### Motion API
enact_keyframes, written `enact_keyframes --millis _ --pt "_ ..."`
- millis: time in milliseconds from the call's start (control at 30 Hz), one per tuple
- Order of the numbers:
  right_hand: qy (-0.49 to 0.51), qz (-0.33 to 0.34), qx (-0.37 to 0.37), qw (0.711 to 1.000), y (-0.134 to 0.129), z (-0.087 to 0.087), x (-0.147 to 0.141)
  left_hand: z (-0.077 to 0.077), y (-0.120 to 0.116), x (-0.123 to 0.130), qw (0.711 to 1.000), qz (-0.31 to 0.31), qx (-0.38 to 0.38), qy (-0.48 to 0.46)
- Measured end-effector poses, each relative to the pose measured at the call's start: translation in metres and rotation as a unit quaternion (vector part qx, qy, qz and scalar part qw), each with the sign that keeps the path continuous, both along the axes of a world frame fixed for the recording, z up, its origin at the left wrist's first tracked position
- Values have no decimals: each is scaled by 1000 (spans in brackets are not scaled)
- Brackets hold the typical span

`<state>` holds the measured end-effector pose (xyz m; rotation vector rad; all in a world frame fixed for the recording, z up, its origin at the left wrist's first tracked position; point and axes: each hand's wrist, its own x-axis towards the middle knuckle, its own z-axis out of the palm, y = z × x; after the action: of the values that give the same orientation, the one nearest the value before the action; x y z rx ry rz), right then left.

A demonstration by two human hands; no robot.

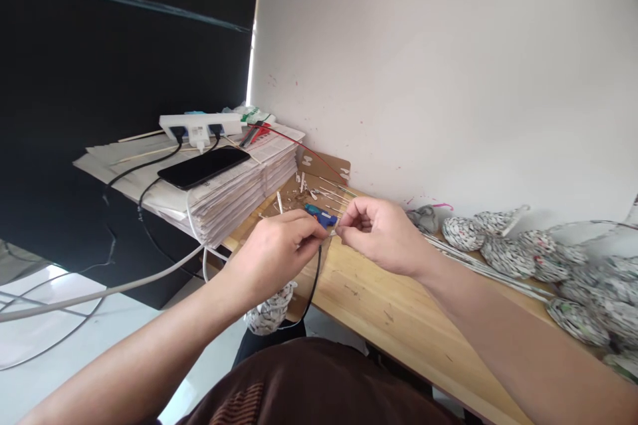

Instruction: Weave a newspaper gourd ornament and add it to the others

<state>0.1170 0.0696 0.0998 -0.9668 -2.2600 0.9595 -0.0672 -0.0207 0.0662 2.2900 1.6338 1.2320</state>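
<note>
My left hand and my right hand meet above the table's front edge, fingertips pinched close together. Between them shows the short end of a thin, pale paper strip; most of it is covered by the fingers. Below my left hand hangs or rests a rounded piece woven from twisted newspaper, partly hidden by the wrist; I cannot tell what supports it. Just beyond the fingertips lies a blue glue gun, with a black cord running down past the table edge.
A thick newspaper stack on the left bears a black phone, a white power strip and red-handled pliers. Paper scraps and thin sticks lie behind my hands. Several woven paper pieces and long paper rods line the wall.
</note>
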Motion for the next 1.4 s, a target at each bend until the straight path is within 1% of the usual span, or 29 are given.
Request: enact_keyframes --millis 100,167,233,300,367,433,500,567,600,667,733,833,967,1033,1100,1133,1167,1200,1233,1267,1300,1333,1367,1400 --pt "-10 -1 -72 997 5 0 0 -7 2 1 999 -19 41 8" --pt "-13 4 -98 995 7 0 1 -9 2 2 998 -24 56 -4" --pt "4 10 -96 995 8 2 3 -9 3 3 998 -20 55 -18" --pt "38 27 -74 996 6 3 6 -8 3 4 998 -11 43 -32" --pt "48 51 -24 997 4 5 11 -5 3 3 998 -6 28 -48" --pt "22 70 66 995 1 5 15 -3 4 2 998 -4 17 -67" --pt "-7 80 168 982 -2 2 17 -2 4 1 997 -1 9 -81" --pt "-11 83 243 967 -4 -1 17 -2 5 1 996 -2 0 -88" --pt "-6 81 263 961 -4 -3 16 -2 5 1 996 -4 -4 -90" --pt "-1 73 275 959 -6 -5 15 -2 5 3 996 -10 -4 -85" --pt "-2 66 257 964 -7 -4 14 -2 5 4 997 -12 4 -71" --pt "-17 53 193 980 -10 -1 14 -5 5 5 999 -22 32 -34" --pt "-56 11 41 998 -8 1 11 -9 5 4 995 -53 79 19" --pt "-62 -13 -47 997 -4 0 9 -10 5 4 992 -70 101 27" --pt "-59 -17 -122 991 0 -1 9 -10 4 5 990 -86 115 15" --pt "-53 -13 -143 988 1 -1 10 -10 4 5 990 -90 113 0" --pt "-42 -10 -142 989 2 0 12 -9 5 5 991 -89 102 -18" --pt "-22 -13 -111 994 2 1 15 -9 5 5 992 -85 84 -38" --pt "4 -19 -47 999 1 2 18 -8 6 4 993 -78 61 -58" --pt "32 -19 47 998 0 3 21 -8 7 4 994 -68 35 -77" --pt "54 -6 161 985 -2 4 25 -7 8 3 994 -56 7 -95" --pt "60 22 280 958 -4 4 28 -6 9 2 992 -46 -19 -113" --pt "50 58 390 918 -6 4 30 -4 10 2 990 -38 -44 -130" --pt "28 89 480 872 -8 3 32 -3 10 1 986 -33 -67 -147"
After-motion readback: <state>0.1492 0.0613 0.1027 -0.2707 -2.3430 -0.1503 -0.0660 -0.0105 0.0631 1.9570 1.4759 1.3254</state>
